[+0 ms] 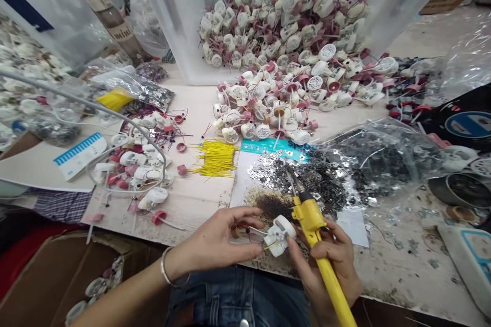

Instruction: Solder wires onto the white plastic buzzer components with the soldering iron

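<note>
My right hand (pixel 333 260) is closed around a yellow soldering iron (pixel 312 219), its dark nozzle and metal tip pointing up and away. The thumb of that hand also presses against a small white plastic motor housing (pixel 279 235) with thin wires, one of them yellow. On the housing's left side is my left hand (pixel 222 237), thumb and fingers apart; the thumb tip is close to the yellow wire, but contact is unclear. Just beyond the hands lies a heap of small silvery metal plates (pixel 307 179) on a sheet, with brown-black residue (pixel 270 204) in front.
A bundle of yellow wires (pixel 217 157) lies left of the metal plates. White and pink assemblies (pixel 268 97) spill from a large translucent bin (pixel 187 56). More assemblies (pixel 140 163) lie at left beside a grey cable (pixel 130 122). At right are a metal tin (pixel 460 189) and a white device (pixel 468 260).
</note>
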The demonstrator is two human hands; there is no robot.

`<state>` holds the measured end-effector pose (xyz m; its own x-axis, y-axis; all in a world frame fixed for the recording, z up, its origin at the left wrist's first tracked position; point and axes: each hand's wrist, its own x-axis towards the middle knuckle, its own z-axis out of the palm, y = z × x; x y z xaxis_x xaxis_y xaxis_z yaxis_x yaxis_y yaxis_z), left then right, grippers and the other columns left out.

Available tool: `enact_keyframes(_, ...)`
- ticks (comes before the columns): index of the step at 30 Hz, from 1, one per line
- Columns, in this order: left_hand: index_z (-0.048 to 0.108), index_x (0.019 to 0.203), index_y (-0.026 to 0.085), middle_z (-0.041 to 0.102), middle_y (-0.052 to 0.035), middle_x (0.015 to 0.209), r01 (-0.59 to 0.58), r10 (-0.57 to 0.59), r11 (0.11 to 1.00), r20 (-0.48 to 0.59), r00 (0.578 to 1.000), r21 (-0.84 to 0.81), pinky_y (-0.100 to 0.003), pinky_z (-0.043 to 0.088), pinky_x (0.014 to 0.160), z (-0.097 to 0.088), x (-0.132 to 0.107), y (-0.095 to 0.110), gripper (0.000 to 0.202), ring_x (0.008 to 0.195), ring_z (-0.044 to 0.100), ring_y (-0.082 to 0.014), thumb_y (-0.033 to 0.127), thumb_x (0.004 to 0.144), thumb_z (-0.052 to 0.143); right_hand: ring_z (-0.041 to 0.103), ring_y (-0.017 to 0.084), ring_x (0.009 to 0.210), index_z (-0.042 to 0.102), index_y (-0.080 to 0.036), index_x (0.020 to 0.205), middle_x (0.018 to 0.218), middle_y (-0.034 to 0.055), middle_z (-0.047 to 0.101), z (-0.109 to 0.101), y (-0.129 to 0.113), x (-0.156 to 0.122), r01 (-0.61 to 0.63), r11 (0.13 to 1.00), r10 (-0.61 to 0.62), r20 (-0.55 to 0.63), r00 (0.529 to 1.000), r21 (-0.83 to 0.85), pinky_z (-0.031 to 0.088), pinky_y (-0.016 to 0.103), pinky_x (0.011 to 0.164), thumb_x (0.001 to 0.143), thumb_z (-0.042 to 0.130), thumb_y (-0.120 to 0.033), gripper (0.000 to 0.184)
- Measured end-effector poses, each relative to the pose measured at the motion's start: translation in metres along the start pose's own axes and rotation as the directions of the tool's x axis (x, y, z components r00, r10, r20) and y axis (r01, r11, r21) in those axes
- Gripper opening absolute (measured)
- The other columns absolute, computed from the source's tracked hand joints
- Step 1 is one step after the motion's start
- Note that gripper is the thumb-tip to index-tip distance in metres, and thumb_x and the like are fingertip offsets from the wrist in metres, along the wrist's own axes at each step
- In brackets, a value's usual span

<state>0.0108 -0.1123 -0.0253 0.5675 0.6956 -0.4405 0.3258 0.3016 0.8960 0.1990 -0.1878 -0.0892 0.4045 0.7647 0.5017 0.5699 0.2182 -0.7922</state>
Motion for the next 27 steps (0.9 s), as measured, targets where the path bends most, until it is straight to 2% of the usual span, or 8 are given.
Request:
enact_keyframes(4, 0.054, 0.121, 0.017, 0.068, -0.0104, 0.115, -0.024, 0.027, 0.997, 0.032, 0.999, -0.080, -0.037, 0.050, 0.093, -0.011, -0.005, -0.010, 0.051, 0.107, 0.063, -0.0202, 0.006, 0.071, 0.057, 0.061, 0.017, 0.105, 0.047, -0.019, 0.071, 0.115, 0.0068, 0.054, 0.000, 0.003, -0.002, 0.005, 0.999, -0.004, -0.003, 1.000, 0.033, 0.057, 0.030, 0.080, 0.068, 0.075, -0.013, 0.029)
enact_keyframes(11, 0.056, 0.120, 0.017, 0.070, -0.0081, 0.109, -0.089, 0.090, 0.996, 0.031, 0.995, -0.021, -0.034, 0.050, 0.094, -0.014, -0.008, -0.012, 0.050, 0.102, 0.064, -0.0181, 0.003, 0.072, 0.052, 0.062, 0.016, 0.103, 0.047, -0.019, 0.069, 0.115, 0.0052, 0.054, 0.000, 0.000, 0.002, 0.009, 0.999, -0.009, 0.008, 1.000, 0.031, 0.058, 0.028, 0.078, 0.068, 0.074, -0.009, 0.030)
enact_keyframes(15, 0.056, 0.123, 0.019, 0.069, -0.0079, 0.110, -0.137, 0.137, 0.982, 0.006, 0.991, 0.131, -0.037, 0.049, 0.093, -0.011, -0.009, -0.009, 0.048, 0.100, 0.064, -0.0201, 0.016, 0.075, 0.062, 0.061, 0.015, 0.105, 0.046, -0.019, 0.071, 0.115, 0.0056, 0.052, 0.000, -0.001, 0.002, 0.013, 0.999, -0.014, 0.030, 0.999, 0.045, 0.057, 0.028, 0.080, 0.068, 0.074, -0.007, 0.030)
enact_keyframes(18, 0.058, 0.123, 0.018, 0.066, -0.0108, 0.113, -0.164, 0.180, 0.938, -0.022, 0.983, 0.306, -0.042, 0.047, 0.095, -0.002, -0.007, -0.003, 0.060, 0.105, 0.060, -0.0256, 0.034, 0.067, 0.076, 0.060, 0.014, 0.105, 0.045, -0.020, 0.071, 0.113, 0.0060, 0.053, 0.002, -0.006, 0.003, 0.044, 0.998, -0.046, 0.044, 0.998, 0.043, 0.058, 0.026, 0.078, 0.069, 0.073, -0.006, 0.031)
enact_keyframes(20, 0.060, 0.121, 0.018, 0.067, -0.0108, 0.111, -0.142, 0.165, 0.926, -0.036, 0.986, 0.349, -0.042, 0.047, 0.093, 0.005, -0.003, 0.002, 0.060, 0.104, 0.059, -0.0266, 0.036, 0.067, 0.077, 0.060, 0.014, 0.106, 0.045, -0.020, 0.070, 0.114, 0.0058, 0.052, 0.003, -0.010, 0.004, 0.049, 0.996, -0.053, 0.047, 0.998, 0.078, 0.058, 0.026, 0.079, 0.069, 0.073, -0.005, 0.031)
enact_keyframes(22, 0.063, 0.116, 0.019, 0.069, -0.0084, 0.107, -0.092, 0.105, 0.958, -0.036, 0.994, 0.273, -0.038, 0.048, 0.090, 0.010, 0.002, 0.005, 0.046, 0.099, 0.061, -0.0235, 0.030, 0.073, 0.072, 0.061, 0.014, 0.106, 0.046, -0.019, 0.071, 0.116, 0.0057, 0.051, 0.003, -0.013, 0.005, 0.040, 0.991, -0.046, 0.047, 0.998, 0.124, 0.059, 0.025, 0.079, 0.069, 0.071, -0.004, 0.030)
enact_keyframes(25, 0.067, 0.109, 0.016, 0.071, -0.0055, 0.096, 0.062, -0.053, 0.990, 0.073, 0.996, -0.125, -0.027, 0.050, 0.077, 0.010, 0.007, 0.002, 0.037, 0.084, 0.063, -0.0159, 0.024, 0.073, 0.071, 0.062, 0.017, 0.106, 0.046, -0.019, 0.072, 0.116, 0.0059, 0.051, 0.000, -0.014, 0.007, -0.001, 0.987, -0.004, 0.032, 0.999, 0.161, 0.061, 0.026, 0.073, 0.072, 0.067, -0.003, 0.026)
enact_keyframes(27, 0.068, 0.104, 0.013, 0.070, -0.0052, 0.087, 0.226, -0.130, 0.860, 0.231, 0.964, -0.458, -0.022, 0.049, 0.064, 0.007, 0.010, -0.007, 0.039, 0.069, 0.063, -0.0123, 0.028, 0.069, 0.076, 0.063, 0.019, 0.105, 0.045, -0.019, 0.071, 0.116, 0.0060, 0.050, -0.002, -0.013, 0.008, -0.029, 0.984, 0.030, -0.005, 1.000, 0.173, 0.062, 0.029, 0.072, 0.072, 0.065, -0.002, 0.026)
